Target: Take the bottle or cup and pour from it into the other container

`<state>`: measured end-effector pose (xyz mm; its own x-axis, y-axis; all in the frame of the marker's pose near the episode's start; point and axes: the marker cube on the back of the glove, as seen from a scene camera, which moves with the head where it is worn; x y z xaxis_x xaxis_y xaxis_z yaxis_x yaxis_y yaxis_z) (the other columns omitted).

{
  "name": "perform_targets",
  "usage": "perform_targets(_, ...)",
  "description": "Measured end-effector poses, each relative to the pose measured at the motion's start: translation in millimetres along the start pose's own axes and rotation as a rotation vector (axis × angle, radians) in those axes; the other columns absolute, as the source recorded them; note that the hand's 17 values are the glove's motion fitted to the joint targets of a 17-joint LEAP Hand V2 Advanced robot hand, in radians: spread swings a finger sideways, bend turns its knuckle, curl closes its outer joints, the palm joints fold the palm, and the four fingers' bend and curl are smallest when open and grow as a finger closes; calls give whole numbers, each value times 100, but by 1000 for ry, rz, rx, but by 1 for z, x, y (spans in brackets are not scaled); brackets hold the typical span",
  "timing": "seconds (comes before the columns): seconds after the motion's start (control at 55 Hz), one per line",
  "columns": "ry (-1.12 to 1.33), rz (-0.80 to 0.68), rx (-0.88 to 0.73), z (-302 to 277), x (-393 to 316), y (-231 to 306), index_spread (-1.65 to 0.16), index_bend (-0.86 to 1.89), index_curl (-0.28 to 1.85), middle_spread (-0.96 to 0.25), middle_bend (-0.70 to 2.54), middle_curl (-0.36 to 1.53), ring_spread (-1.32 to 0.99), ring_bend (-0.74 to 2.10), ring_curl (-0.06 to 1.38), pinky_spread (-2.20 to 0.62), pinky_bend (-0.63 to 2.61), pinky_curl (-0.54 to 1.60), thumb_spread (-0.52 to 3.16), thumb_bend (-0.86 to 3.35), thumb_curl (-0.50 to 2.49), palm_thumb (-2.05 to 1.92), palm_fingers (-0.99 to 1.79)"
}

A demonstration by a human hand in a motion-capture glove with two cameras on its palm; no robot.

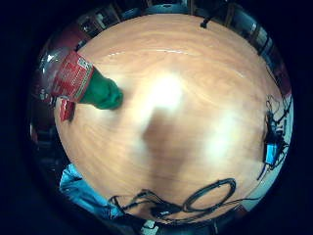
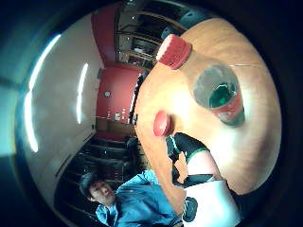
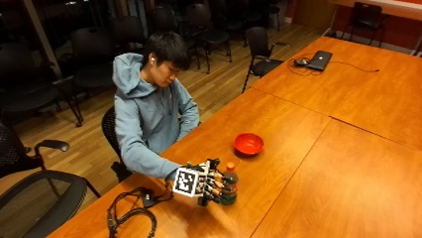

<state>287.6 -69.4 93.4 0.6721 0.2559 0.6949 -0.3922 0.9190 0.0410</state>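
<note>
In the outside view a plastic bottle (image 3: 229, 187) with a red cap, a red label and green liquid stands upright near the table's near edge. My gloved right hand (image 3: 210, 185) grips it round the body from the person's side. Whether its base touches the wood, I cannot tell. A red bowl (image 3: 248, 144) sits on the table a short way beyond the bottle. The thumb side palm view shows the bottle (image 2: 215, 90) close to the palm, the red bowl (image 2: 162, 124) behind it and gloved fingers (image 2: 188, 145). The little finger side palm view shows the bottle's label and green lower part (image 1: 83, 82).
The wooden table (image 3: 310, 163) stretches far and right of the bottle. A coil of black cable (image 3: 131, 215) lies at its near left corner, also the black cable (image 1: 210, 195). A laptop (image 3: 320, 59) sits at the far end. Chairs (image 3: 39, 193) stand on the person's side.
</note>
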Motion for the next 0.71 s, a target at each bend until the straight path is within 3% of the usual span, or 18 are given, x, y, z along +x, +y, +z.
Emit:
perform_targets(0.309, -365, -5, 56, 46, -6, -35, -39, 12, 19, 1, 18, 31, 15, 49, 30, 25, 62, 29, 86, -3, 40, 68, 2)
perform_targets(0.491, -441, -26, 158, 60, -15, -53, -40, 14, 19, 4, 15, 29, 17, 54, 31, 27, 75, 32, 82, -2, 40, 74, 13)
perform_targets(0.636, -457, -37, 198, 73, -17, -60, -39, 20, 24, 5, 16, 27, 14, 57, 31, 25, 79, 32, 79, -1, 41, 82, 45)
perform_targets(0.709, -468, -43, 233, 77, -21, -63, -30, 22, 27, 5, 23, 30, 7, 57, 30, 19, 72, 29, 76, 2, 43, 93, 75)
